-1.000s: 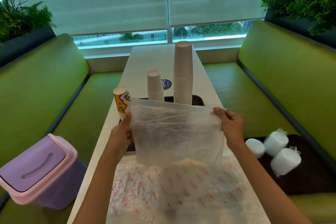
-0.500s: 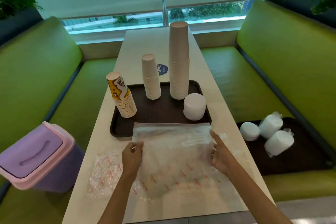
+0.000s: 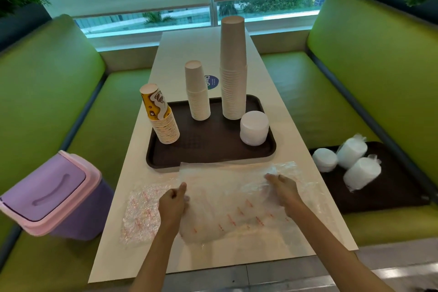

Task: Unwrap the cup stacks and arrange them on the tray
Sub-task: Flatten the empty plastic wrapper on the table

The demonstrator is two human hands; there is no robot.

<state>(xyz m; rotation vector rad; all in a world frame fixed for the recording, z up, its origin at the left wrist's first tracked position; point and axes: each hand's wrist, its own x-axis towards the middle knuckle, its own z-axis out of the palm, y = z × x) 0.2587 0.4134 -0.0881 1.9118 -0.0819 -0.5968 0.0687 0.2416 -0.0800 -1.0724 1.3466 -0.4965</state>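
Person at the table end, both hands on a clear plastic wrapper [image 3: 227, 199] lying flat on the white table [image 3: 180, 54], just in front of the brown tray [image 3: 211, 149]. Left hand [image 3: 173, 204] grips its left edge, fingers curled, thumb up. Right hand [image 3: 282, 188] pinches the right side, fingers bent into the film.

On the tray, all upright: yellow printed cup stack [image 3: 161, 118] front left, short white cup stack [image 3: 198, 92], tall white cup stack [image 3: 233, 71] at the back, low white stack [image 3: 254, 128] front right.

Red-printed plastic sheet [image 3: 139, 216] lies under the left wrist. Second tray [image 3: 379, 197] on the right bench holds wrapped white stacks [image 3: 361, 176]. Purple bin [image 3: 47, 194] on the left bench.
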